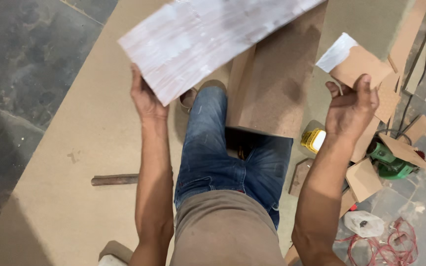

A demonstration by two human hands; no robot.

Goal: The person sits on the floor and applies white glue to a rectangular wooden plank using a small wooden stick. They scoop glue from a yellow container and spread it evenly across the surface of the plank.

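- now the left hand [146,96] grips the white laminated board [208,42] at its lower corner, raised over the brown sheet [75,148].
- stiff, flat, probably light; smooth face may slip, so edges hold best.
- right hand [352,106] hovers, fingers [363,88] released, holding nothing.

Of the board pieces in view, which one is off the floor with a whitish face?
The large rectangular panel held up by the left hand; the other pieces are brown and lie on the floor.
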